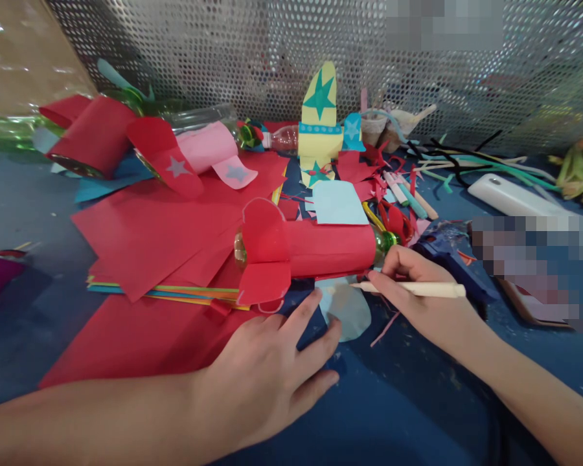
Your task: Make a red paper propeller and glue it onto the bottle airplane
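A green plastic bottle wrapped in red paper [328,249] lies on its side in front of me, with rounded red paper flaps [265,281] at its left end. Pale blue paper pieces stick out on both sides: one upper piece [341,202], and one lower rounded piece [352,314]. My left hand [272,369] is spread with fingertips on the lower pale blue piece. In my right hand [418,291] is a cream marker pen [430,289], gripped between thumb and fingers, its tip at the upper edge of that lower piece.
Red paper sheets [175,233] are stacked at left. Decorated bottles, one in red paper [97,133] and one in yellow paper [320,139], lie behind. Markers [415,197], a white glue gun [515,194], a blue tool [454,259] and a phone [529,278] are at right, before a perforated metal panel [214,45].
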`<state>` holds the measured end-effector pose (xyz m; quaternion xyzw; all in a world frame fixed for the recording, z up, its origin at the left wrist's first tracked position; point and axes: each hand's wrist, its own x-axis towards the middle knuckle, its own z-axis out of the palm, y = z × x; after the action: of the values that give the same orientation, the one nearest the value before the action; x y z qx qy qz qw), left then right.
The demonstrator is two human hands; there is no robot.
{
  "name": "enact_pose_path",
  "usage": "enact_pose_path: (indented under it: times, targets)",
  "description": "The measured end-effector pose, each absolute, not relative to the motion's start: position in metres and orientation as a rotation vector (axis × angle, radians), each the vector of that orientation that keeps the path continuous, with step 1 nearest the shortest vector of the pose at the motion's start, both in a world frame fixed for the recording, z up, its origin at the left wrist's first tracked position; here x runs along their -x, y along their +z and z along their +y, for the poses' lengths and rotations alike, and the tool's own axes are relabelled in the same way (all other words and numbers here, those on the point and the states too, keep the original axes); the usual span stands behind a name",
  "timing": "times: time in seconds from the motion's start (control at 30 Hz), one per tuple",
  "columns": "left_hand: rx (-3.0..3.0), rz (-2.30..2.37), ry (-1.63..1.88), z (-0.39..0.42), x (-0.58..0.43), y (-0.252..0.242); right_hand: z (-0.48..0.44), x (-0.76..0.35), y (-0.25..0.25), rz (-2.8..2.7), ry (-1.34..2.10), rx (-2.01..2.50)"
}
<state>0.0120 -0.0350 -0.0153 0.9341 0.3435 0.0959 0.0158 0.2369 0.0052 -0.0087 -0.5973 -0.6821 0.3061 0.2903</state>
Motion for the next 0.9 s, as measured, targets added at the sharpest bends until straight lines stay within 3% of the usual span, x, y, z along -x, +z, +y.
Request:
enact_pose_path:
  times: [0.9]
  targets:
    - [-2.922,1.079,0.296,-0.0349,-0.0120,-0.0163,0.0045,-0.2387,-0.0098,-1.821,0.843,1.615]
